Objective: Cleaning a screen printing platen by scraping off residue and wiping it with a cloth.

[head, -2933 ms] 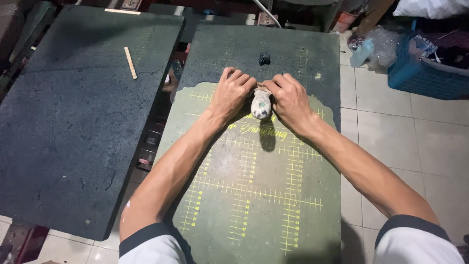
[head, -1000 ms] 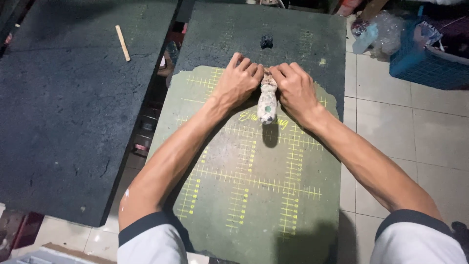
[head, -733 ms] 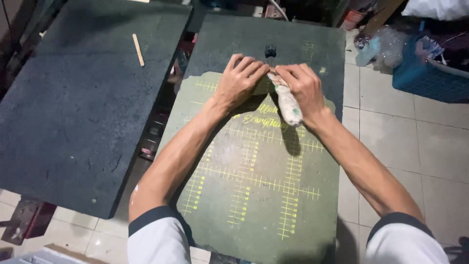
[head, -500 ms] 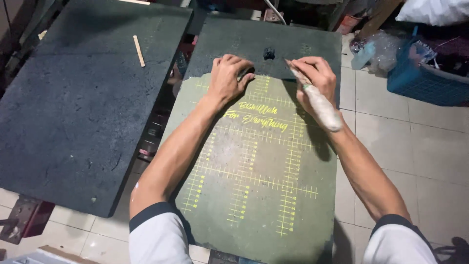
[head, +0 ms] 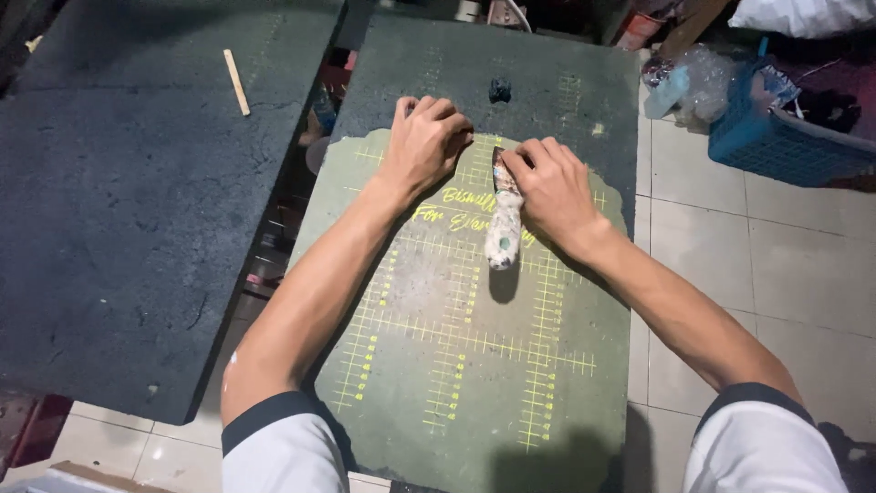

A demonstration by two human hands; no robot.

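Scraper (head: 504, 228), light and stiff with a paint-caked grippy handle, clasped near the blade by right hand (head: 552, 194) mid-table (head: 474, 402); left hand (head: 427, 146) spread flat, holding nothing.

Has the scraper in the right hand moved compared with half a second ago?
Yes. The scraper has swung back toward the middle of the green board; its handle now points at the person, beside the yellow lettering, not off the right edge.

Paint-crusted scraper (head: 504, 224) stands tilted, blade down on the green gridded board (head: 474, 365).
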